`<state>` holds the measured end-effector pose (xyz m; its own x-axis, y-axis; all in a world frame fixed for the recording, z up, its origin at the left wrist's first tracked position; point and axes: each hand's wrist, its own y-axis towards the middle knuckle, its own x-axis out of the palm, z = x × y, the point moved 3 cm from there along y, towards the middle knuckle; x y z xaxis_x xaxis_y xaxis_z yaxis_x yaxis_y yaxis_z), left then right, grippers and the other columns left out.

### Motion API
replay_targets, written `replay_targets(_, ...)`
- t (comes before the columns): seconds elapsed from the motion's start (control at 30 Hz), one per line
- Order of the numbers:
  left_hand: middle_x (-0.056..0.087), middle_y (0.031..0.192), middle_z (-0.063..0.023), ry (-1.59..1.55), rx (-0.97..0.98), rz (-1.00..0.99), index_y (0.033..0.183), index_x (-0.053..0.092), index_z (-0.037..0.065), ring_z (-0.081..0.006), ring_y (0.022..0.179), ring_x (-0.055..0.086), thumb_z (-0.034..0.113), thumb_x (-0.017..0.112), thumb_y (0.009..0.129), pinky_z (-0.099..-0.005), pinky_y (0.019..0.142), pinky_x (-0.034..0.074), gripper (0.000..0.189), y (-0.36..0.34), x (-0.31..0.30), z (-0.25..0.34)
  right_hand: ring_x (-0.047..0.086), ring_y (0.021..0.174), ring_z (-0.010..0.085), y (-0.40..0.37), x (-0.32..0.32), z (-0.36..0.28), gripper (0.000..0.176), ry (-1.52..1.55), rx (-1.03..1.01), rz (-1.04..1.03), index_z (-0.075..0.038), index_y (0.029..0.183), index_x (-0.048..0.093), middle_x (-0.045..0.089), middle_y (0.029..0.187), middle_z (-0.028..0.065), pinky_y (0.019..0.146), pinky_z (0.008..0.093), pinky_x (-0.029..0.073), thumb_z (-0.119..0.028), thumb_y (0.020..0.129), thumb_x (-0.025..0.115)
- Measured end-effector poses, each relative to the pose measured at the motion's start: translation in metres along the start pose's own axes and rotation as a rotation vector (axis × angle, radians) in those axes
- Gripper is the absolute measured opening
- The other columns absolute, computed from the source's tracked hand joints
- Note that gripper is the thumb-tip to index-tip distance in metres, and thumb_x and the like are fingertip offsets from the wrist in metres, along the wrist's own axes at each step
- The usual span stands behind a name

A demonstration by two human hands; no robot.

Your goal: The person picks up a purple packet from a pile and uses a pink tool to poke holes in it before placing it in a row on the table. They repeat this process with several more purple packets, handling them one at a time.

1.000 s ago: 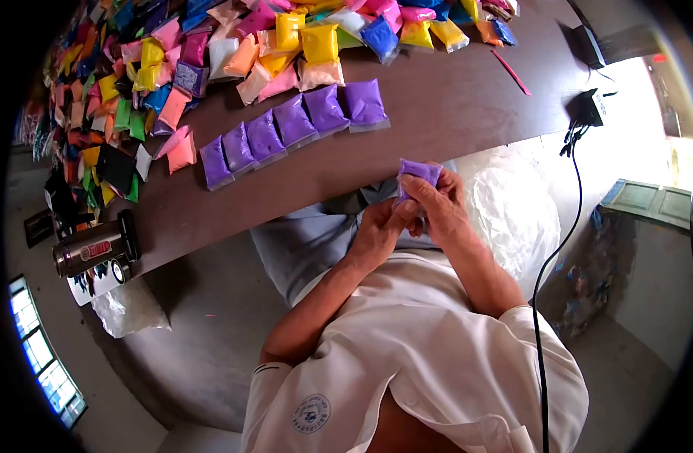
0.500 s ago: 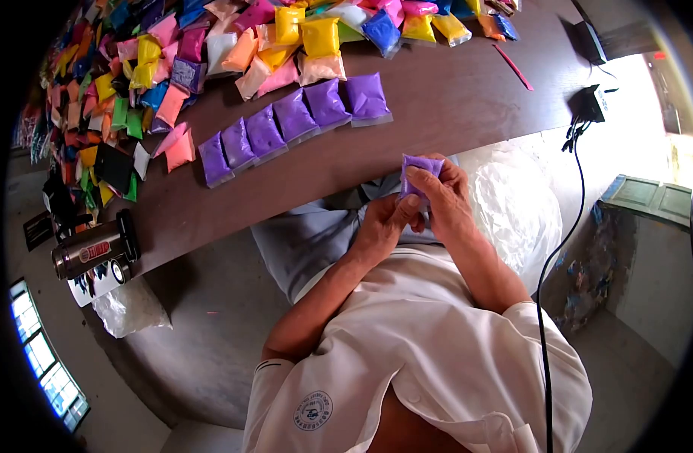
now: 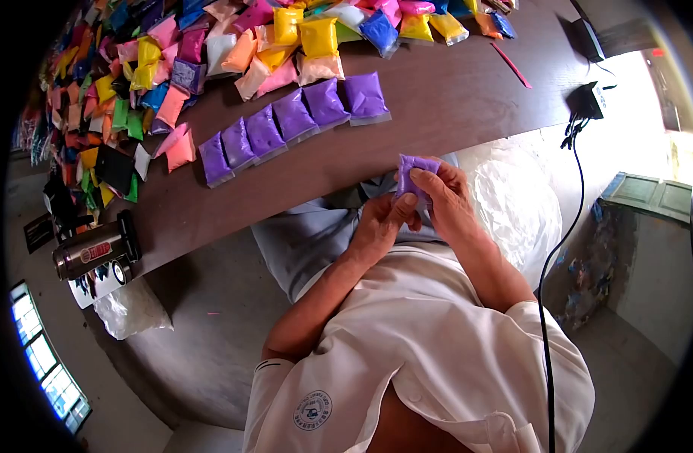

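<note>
A small purple packet [image 3: 416, 164] is held up between both hands, just off the near edge of the table. My right hand [image 3: 446, 194] is closed on it, the thumb pressing its face and the fingers behind. My left hand [image 3: 385, 217] pinches its lower corner between thumb and fingers. Beyond, on the table, several like purple packets [image 3: 293, 115] lie side by side in a slanting row. What the packet contains is soft-looking; its back is hidden by the fingers.
A large heap of coloured packets [image 3: 154, 64] covers the far left of the brown table [image 3: 452, 98]. A pink stick [image 3: 510, 65] lies at right. A flask [image 3: 90, 251] rests at the left edge. A clear plastic bag [image 3: 512, 204] and a black cable [image 3: 546, 302] are at my right.
Both hands and the purple packet have shifted very slightly left, and my right thumb has moved a little on the packet's face. The row on the table is the same.
</note>
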<state>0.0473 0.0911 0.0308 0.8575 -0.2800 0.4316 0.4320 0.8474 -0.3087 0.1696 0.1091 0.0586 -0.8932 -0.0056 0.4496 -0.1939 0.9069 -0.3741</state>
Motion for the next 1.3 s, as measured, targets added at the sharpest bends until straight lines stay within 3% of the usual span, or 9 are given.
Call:
replay_targets(0.2,0.054,0.065,-0.0027,0.009,0.001,0.001,0.073,0.056,0.003,-0.0115,0.063,0.053,0.044,0.053,0.090,-0.0257,0.061,0.043,0.045,0.000,-0.003,-0.003,0.057,0.055,0.0129,-0.005,0.007,-0.001,0.029,-0.028,-0.102,0.046,0.003,0.105,0.057,0.061,0.082,0.0088,0.038,0.0238,0.044,-0.021,0.090,0.053)
replay_targets(0.53,0.056,0.066,-0.0029,-0.007,0.005,-0.013,0.077,0.059,0.002,-0.0111,0.063,0.052,0.045,0.052,0.090,-0.0249,0.062,0.043,0.045,0.001,-0.001,-0.007,0.052,0.051,0.0100,-0.004,0.006,0.006,0.027,0.001,-0.066,0.132,0.001,0.102,0.058,0.058,0.073,0.0044,0.037,0.0217,0.040,-0.023,0.093,0.050)
replay_targets(0.63,0.056,0.066,-0.0031,0.008,0.000,-0.028,0.075,0.059,0.002,-0.0113,0.063,0.053,0.044,0.052,0.090,-0.0249,0.062,0.043,0.045,0.000,-0.001,-0.004,0.056,0.053,0.0112,-0.004,0.003,0.007,0.030,0.001,-0.047,0.132,0.003,0.105,0.058,0.063,0.082,0.0086,0.034,0.0229,0.041,-0.022,0.091,0.051)
replay_targets(0.73,0.057,0.066,-0.0033,-0.038,-0.006,-0.009,0.073,0.059,0.002,-0.0115,0.064,0.054,0.043,0.053,0.090,-0.0251,0.062,0.043,0.045,0.000,-0.001,-0.001,0.055,0.052,0.0106,-0.003,0.007,0.006,0.028,0.024,-0.074,0.094,0.002,0.104,0.058,0.062,0.080,0.0078,0.035,0.0226,0.041,-0.021,0.089,0.053)
replay_targets(0.8,0.057,0.066,-0.0035,-0.038,-0.022,-0.005,0.073,0.059,0.002,-0.0115,0.064,0.054,0.043,0.053,0.090,-0.0252,0.062,0.043,0.045,0.001,-0.002,-0.004,0.050,0.045,0.0093,-0.004,0.013,0.003,0.024,-0.036,-0.120,0.155,0.000,0.100,0.059,0.057,0.069,0.0039,0.036,0.0214,0.039,-0.021,0.090,0.053)
replay_targets(1.23,0.056,0.066,-0.0009,-0.049,-0.029,-0.042,0.077,0.060,0.003,-0.0088,0.063,0.051,0.038,0.053,0.092,-0.0236,0.061,0.042,0.039,0.001,-0.003,-0.007,0.049,0.046,0.0090,-0.005,0.014,0.003,0.024,-0.022,-0.077,0.085,0.000,0.100,0.059,0.060,0.070,0.0053,0.036,0.0205,0.036,-0.021,0.090,0.055)
replay_targets(1.3,0.056,0.065,-0.0009,-0.050,-0.027,-0.041,0.077,0.060,0.003,-0.0087,0.063,0.051,0.038,0.053,0.092,-0.0235,0.061,0.042,0.039,0.000,-0.002,-0.007,0.050,0.046,0.0092,-0.005,0.019,0.000,0.024,0.016,-0.139,0.239,0.001,0.100,0.059,0.060,0.071,0.0057,0.035,0.0204,0.036,-0.021,0.090,0.054)
